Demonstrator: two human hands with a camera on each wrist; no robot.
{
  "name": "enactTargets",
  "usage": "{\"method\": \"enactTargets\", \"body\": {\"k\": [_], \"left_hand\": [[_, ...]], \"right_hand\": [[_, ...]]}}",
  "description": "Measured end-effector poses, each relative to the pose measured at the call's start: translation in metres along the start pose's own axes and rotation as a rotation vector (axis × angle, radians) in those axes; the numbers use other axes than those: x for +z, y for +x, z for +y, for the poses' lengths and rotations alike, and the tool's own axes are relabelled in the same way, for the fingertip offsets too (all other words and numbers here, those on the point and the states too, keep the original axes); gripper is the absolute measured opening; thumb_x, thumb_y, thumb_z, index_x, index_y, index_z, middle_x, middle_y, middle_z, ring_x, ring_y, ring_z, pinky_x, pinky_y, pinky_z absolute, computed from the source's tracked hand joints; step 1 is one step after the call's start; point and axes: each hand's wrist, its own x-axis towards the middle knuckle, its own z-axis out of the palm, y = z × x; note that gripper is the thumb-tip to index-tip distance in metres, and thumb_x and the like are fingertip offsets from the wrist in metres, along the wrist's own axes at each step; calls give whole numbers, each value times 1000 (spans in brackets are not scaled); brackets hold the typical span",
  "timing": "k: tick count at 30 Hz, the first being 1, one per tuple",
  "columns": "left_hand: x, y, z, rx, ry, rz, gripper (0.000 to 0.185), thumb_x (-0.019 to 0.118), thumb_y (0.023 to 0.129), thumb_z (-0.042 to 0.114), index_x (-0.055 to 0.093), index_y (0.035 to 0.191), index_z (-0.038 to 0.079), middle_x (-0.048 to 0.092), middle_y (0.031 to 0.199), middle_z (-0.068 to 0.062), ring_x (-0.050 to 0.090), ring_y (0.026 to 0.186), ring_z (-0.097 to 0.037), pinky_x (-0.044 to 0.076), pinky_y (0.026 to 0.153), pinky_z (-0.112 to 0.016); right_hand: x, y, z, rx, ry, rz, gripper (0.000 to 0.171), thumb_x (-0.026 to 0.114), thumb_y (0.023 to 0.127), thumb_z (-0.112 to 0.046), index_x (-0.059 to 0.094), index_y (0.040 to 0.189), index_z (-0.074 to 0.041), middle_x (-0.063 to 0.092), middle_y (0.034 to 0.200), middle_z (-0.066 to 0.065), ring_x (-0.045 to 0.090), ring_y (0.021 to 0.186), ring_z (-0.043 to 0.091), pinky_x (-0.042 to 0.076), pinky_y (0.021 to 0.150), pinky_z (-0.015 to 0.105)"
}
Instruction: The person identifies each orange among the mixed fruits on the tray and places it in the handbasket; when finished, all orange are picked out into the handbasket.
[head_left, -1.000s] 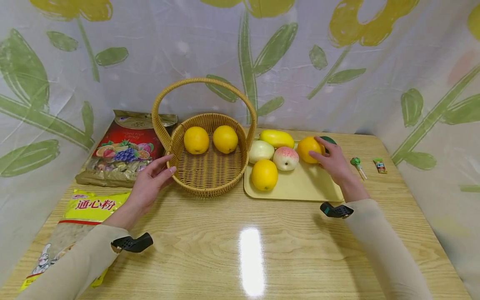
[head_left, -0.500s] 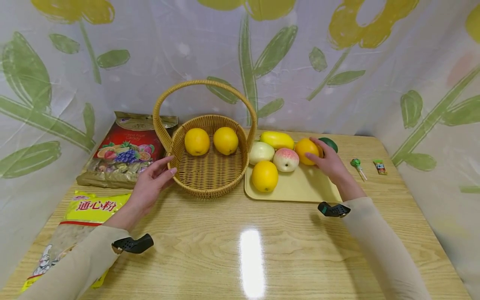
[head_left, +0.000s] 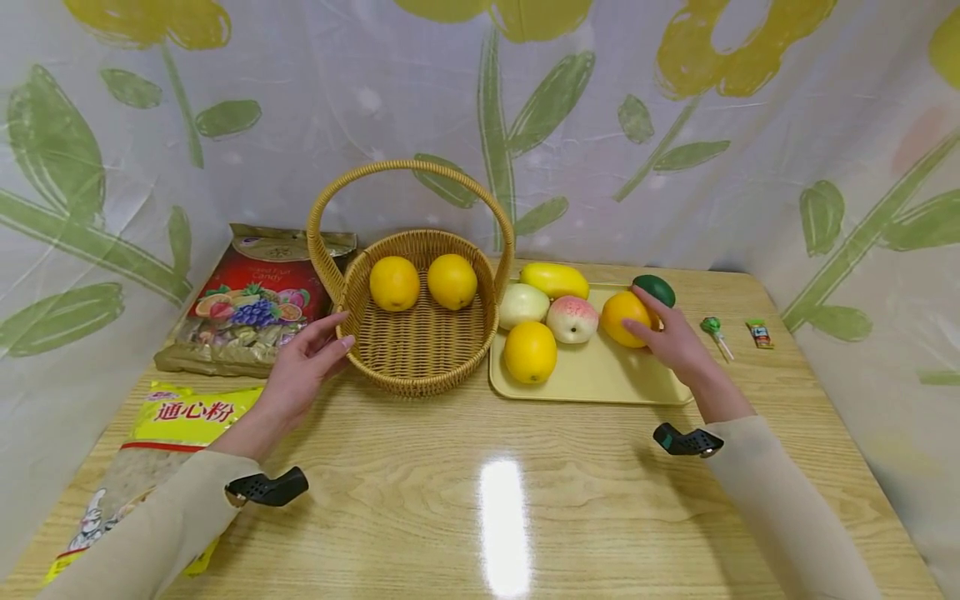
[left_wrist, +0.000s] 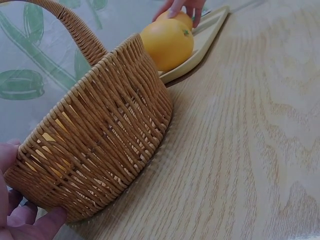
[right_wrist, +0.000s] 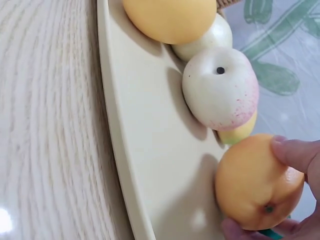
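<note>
the shiny wooden tabletop (head_left: 465, 467) is closest. the left hand (head_left: 300, 367) lies with straight fingers against the bumpy woven basket (head_left: 420, 333). the right hand (head_left: 671, 337) wraps its fingers around a round orange (head_left: 622, 317) on the smooth yellow tray (head_left: 600, 375). the right wrist view shows its dimpled skin.

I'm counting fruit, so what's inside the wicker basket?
Two oranges lie at the back of the wicker basket. Its near wall hides a strip of the floor.

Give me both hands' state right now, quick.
Left hand: open, fingers resting against the basket.
Right hand: gripping the orange on the tray.
</note>
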Motion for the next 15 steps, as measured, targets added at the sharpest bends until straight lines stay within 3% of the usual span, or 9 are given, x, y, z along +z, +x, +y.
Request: {"method": "enactTargets", "body": {"k": [15], "left_hand": [[0, -1, 2, -7, 31, -8, 63, 60, 98, 35, 36, 153, 14, 33, 155, -14, 34, 140, -26, 46, 100, -28]], "right_hand": [[0, -13, 8, 13, 28, 1, 77, 58, 100, -31, 9, 158, -14, 22, 148, 30, 36, 125, 44, 41, 102, 54]]}}
